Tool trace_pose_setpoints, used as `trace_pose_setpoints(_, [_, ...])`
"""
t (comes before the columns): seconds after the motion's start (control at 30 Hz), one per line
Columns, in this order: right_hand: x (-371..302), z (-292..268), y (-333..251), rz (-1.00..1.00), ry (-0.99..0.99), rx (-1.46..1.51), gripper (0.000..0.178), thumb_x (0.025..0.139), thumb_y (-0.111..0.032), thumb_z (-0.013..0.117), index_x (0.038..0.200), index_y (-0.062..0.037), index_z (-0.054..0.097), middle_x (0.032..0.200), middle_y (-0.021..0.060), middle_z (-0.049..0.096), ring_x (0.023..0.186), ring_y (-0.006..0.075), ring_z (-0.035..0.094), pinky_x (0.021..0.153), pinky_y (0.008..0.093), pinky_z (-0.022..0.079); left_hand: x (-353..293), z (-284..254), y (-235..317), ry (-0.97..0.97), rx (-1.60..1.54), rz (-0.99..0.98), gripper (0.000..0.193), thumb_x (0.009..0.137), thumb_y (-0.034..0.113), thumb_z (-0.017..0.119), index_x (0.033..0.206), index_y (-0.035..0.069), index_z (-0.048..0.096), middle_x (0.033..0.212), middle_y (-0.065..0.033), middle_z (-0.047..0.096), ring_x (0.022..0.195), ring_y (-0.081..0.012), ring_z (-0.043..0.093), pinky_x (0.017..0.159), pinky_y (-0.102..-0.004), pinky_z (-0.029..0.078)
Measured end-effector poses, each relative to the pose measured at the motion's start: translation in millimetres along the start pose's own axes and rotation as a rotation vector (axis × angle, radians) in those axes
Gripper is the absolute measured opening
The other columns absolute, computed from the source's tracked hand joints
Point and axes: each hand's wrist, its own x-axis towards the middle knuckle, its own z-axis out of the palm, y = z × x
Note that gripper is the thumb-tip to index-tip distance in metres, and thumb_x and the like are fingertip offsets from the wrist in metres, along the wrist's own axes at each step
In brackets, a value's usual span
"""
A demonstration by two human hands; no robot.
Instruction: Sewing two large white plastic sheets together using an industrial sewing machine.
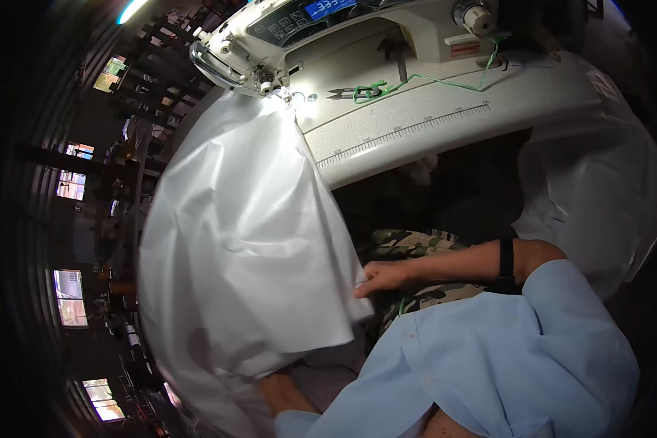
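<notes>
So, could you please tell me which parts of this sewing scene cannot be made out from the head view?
- Left hand: mostly under the large white sheet of fabric, so its grip cannot be judged.
- Needle area of the white sewing machine: washed out by lamp glare.
- Small metal thread snips with green cord: too small for detail.
- Right hand: fingertips hidden at the fabric edge.

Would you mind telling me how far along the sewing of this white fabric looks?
Done: the white fabric sits with its top edge under the sewing machine's needle area. In hand: the right hand pinches the fabric's right edge, and the left hand is under its lower edge. Left: most of the sheet hangs off the table; finished seams cannot be made out.
</notes>
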Motion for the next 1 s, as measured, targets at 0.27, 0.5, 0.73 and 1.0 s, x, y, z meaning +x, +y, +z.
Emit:
trace_pose_setpoints(0.27, [0.0, -9.0, 28.8, -0.419, 0.257, 0.343, 0.037, 0.096, -0.029, 0.062, 0.105, 0.0061, 0.069, 0.089, 0.0055, 0.070, 0.079, 0.0100, 0.059, 0.069, 0.0294, 0.051, -46.7, 88.1, 30.6, -0.557, -0.233, 0.081, 0.031, 0.098, 0.007, 0.053, 0.127, -0.001, 0.061, 0.126, -0.0164, 0.064, 0.107, -0.0246, 0.066, 0.095, -0.0306, 0.050])
trace_pose_setpoints(0.5, [-5.9, -15.5, 29.2, -0.145, 0.541, -0.040, 0.032, 0.088, -0.025, 0.068, 0.101, 0.0026, 0.073, 0.087, 0.0079, 0.073, 0.080, 0.0103, 0.062, 0.071, 0.0295, 0.051, -38.3, 97.3, 54.3, -0.788, -0.499, 0.083, 0.051, 0.088, 0.004, 0.066, 0.137, -0.004, 0.054, 0.140, -0.0218, 0.054, 0.123, -0.0335, 0.058, 0.107, -0.0381, 0.042])
trace_pose_setpoints(0.73, [-52.7, -15.4, 6.3, -0.387, 0.437, 0.105, 0.029, 0.092, -0.026, 0.064, 0.091, 0.0032, 0.069, 0.068, 0.0009, 0.056, 0.067, 0.0076, 0.046, 0.059, 0.0304, 0.041, -33.7, 133.8, 37.4, -0.259, 0.182, 0.292, 0.065, 0.080, 0.003, 0.070, 0.140, -0.002, 0.046, 0.139, -0.0260, 0.047, 0.128, -0.0438, 0.048, 0.102, -0.0460, 0.043])
trace_pose_setpoints(1.0, [-92.7, -49.3, 34.9, -0.188, 0.633, 0.030, 0.028, 0.097, -0.025, 0.063, 0.086, -0.0001, 0.068, 0.075, -0.0016, 0.062, 0.070, 0.0050, 0.053, 0.063, 0.0259, 0.047, -49.8, 117.1, 4.4, -0.393, 0.052, -0.035, 0.016, 0.085, 0.003, 0.064, 0.101, 0.000, 0.063, 0.083, -0.0163, 0.063, 0.069, -0.0287, 0.062, 0.065, -0.0370, 0.050])
